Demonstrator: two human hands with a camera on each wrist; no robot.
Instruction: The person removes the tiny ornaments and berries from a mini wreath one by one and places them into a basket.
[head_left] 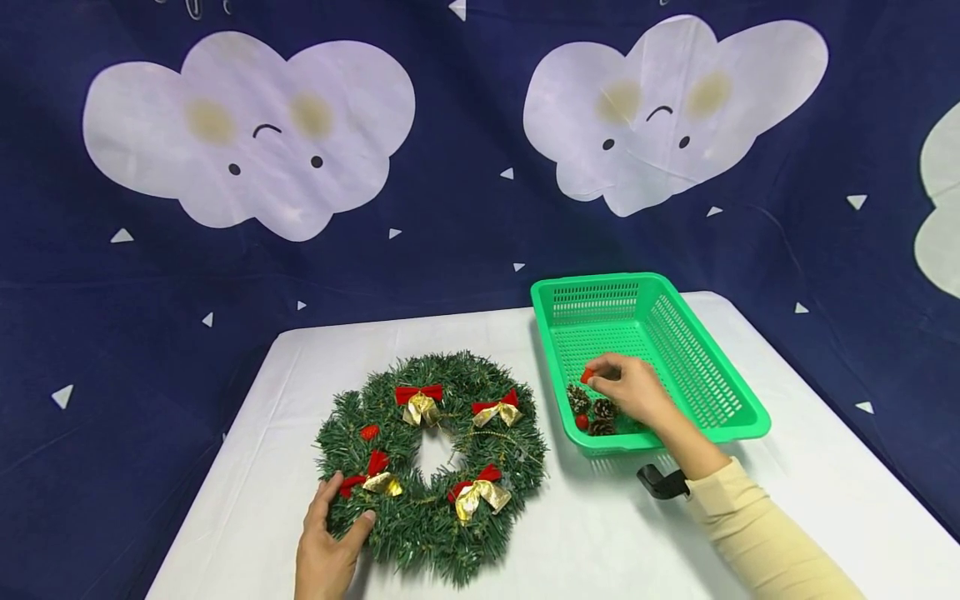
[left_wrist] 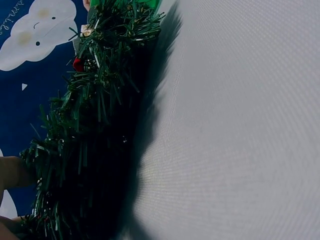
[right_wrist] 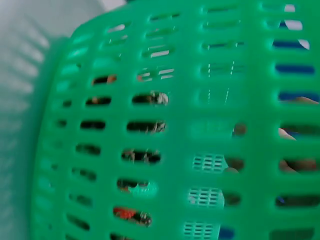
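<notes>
A green Christmas wreath [head_left: 517, 492] with red and gold bows lies on the table. At its lower-left edge my left hand [head_left: 330, 542] rests, thumb and fingers spread on the needles beside a bow [head_left: 371, 477]. A small red ornament [head_left: 369, 432] sits on the wreath's left side. Over the near left part of a green plastic basket [head_left: 720, 367], my right hand [head_left: 630, 387] pinches a small red berry-like ornament [head_left: 588, 376] between thumb and fingers. Just below are several pine cones [head_left: 604, 408] and another red ornament [head_left: 582, 422] in the basket.
The white-covered table [head_left: 600, 533] carries both wreath and basket, which stands to the right. A black curved piece [head_left: 662, 482] shows at the right wrist, close to the basket's near wall. Behind the table hangs a dark blue cloth [head_left: 465, 167] with clouds.
</notes>
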